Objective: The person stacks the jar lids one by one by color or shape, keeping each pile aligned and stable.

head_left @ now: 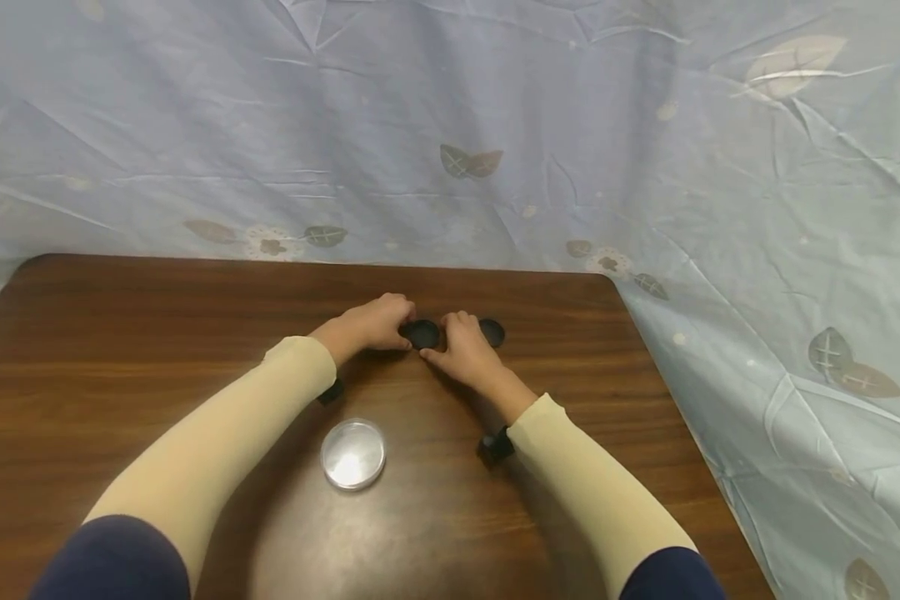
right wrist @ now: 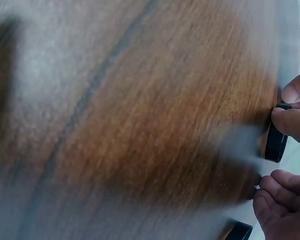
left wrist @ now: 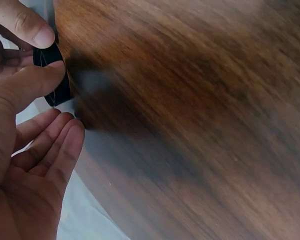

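Note:
A black round lid (head_left: 422, 334) with a shallow hollow lies near the back of the table, between the two hands. The left hand (head_left: 378, 322) holds it from the left side, its thumb (left wrist: 42, 80) on the near rim and its other fingers bent beside the lid. From the right, the right hand (head_left: 465, 350) touches the same rim with its thumb (right wrist: 289, 120), while its remaining fingers curl at the lid's right side. A second black round lid (head_left: 492, 332) sits just right of the right hand, partly covered by it.
A clear round dish (head_left: 353, 455) rests on the brown wooden table (head_left: 157, 333), nearer the person and between the forearms. Leaf-patterned cloth (head_left: 390, 125) hangs behind the table's back edge and along its right side.

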Motion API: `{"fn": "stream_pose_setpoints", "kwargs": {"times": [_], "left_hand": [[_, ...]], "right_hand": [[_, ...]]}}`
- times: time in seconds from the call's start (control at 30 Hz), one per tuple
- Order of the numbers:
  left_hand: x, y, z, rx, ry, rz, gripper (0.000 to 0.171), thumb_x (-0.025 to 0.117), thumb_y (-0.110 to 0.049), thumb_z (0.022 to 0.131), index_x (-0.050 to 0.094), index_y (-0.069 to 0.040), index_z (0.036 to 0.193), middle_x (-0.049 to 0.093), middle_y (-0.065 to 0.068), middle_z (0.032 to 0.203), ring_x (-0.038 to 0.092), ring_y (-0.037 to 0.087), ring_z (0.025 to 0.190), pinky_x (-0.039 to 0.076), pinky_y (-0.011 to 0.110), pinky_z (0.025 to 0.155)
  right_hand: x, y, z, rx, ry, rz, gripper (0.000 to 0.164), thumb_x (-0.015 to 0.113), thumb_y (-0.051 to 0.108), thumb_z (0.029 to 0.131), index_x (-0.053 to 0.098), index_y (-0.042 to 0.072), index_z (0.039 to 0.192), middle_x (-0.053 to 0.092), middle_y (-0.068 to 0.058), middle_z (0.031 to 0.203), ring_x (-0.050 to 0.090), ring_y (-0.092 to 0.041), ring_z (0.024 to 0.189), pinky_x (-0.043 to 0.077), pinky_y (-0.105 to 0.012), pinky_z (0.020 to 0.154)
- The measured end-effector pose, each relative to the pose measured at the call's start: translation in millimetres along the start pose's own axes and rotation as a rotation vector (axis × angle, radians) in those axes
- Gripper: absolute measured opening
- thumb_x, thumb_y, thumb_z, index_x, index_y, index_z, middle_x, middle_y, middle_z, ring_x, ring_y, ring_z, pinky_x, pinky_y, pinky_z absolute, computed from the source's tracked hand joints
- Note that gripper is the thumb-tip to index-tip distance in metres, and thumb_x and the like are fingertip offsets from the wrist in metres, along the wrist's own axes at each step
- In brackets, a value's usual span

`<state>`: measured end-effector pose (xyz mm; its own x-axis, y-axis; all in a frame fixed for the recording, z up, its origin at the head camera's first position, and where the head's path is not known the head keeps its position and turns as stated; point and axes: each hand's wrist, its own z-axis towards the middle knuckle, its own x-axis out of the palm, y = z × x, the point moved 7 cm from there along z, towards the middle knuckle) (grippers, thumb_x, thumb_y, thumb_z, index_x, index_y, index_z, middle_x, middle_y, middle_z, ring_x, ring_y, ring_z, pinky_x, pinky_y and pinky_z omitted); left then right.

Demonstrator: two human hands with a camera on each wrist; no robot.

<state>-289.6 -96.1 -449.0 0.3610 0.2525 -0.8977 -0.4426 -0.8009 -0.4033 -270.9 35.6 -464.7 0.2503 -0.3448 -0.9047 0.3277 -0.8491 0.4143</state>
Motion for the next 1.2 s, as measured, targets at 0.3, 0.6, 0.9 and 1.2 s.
{"fn": "stream_pose_setpoints", "kwargs": {"times": [0.3,0.6,0.9,1.2], "left_hand": [[6.6,-3.9,3.3,-0.005,-0.001,0.044,0.035,0.08,-0.014,0.091,0.068,0.003,0.119,0.067,0.018,0.117,0.063,0.028,0.106,0.056,0.044,0.095],[8.1,-18.1,0.1,0.028,0.012,0.047,0.033,0.081,-0.016,0.091,0.067,0.003,0.114,0.069,0.014,0.108,0.059,0.02,0.091,0.053,0.036,0.081],[12.0,-60.2,-9.0,0.176,0.05,0.042,0.034,0.085,-0.02,0.088,0.068,0.001,0.109,0.069,0.011,0.101,0.063,0.019,0.089,0.058,0.032,0.079],[21.0,-109.9,-10.7,0.243,0.155,0.122,0.036,0.086,-0.026,0.088,0.067,-0.003,0.108,0.066,0.005,0.098,0.059,0.015,0.085,0.055,0.027,0.075]], "right_hand": [[1,4,0,-0.015,0.005,-0.03,0.057,0.077,0.033,0.096,0.059,-0.006,0.133,0.061,-0.021,0.131,0.055,-0.035,0.127,0.052,-0.044,0.11],[-4,2,-13,-0.055,-0.005,-0.011,0.05,0.079,0.031,0.095,0.062,-0.005,0.126,0.063,-0.018,0.123,0.056,-0.031,0.117,0.051,-0.043,0.104],[-16,-13,-63,-0.09,-0.056,0.051,0.05,0.079,0.032,0.095,0.061,-0.003,0.125,0.063,-0.014,0.113,0.052,-0.024,0.099,0.047,-0.035,0.085],[-28,-26,-114,-0.048,-0.112,0.069,0.047,0.082,0.031,0.093,0.062,0.0,0.122,0.065,-0.012,0.11,0.052,-0.023,0.098,0.046,-0.036,0.084]]}}
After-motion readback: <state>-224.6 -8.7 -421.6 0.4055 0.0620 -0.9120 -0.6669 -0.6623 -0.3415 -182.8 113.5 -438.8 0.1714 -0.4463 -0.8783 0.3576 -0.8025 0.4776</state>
